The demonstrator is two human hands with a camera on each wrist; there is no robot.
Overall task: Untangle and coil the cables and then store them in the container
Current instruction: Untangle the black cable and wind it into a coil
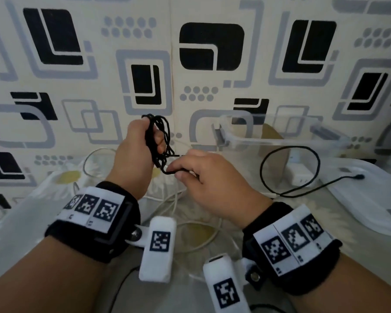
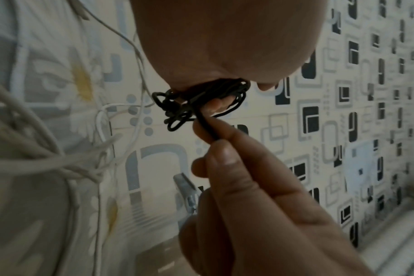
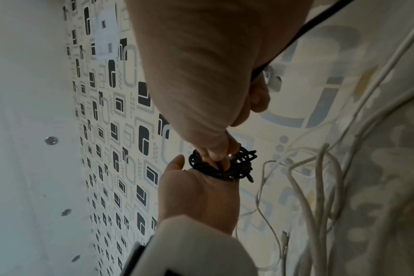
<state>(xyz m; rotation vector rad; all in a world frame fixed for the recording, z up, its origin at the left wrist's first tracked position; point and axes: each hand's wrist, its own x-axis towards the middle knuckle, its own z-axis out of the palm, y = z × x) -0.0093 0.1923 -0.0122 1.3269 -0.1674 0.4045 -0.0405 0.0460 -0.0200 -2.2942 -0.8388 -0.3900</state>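
Note:
My left hand (image 1: 155, 137) is raised in front of the wall and grips a small coil of thin black cable (image 1: 160, 141) wound around its fingers. Just below and to the right, my right hand (image 1: 178, 171) pinches the loose strand coming off that coil. The rest of the black cable runs right in a wide loop on the bedding, ending in a plug (image 1: 359, 176). In the left wrist view the coil (image 2: 196, 100) sits under my left palm, and right fingertips (image 2: 222, 149) clamp the strand. The right wrist view shows the coil (image 3: 239, 168) between both hands.
A clear plastic container (image 1: 280, 139) stands open at the back right against the patterned wall. Its lid (image 1: 370, 199) lies on the bedding to the right. A white charger block (image 1: 303, 179) sits behind the loop. Tangled white cables (image 1: 174, 204) lie on the flowered sheet under my wrists.

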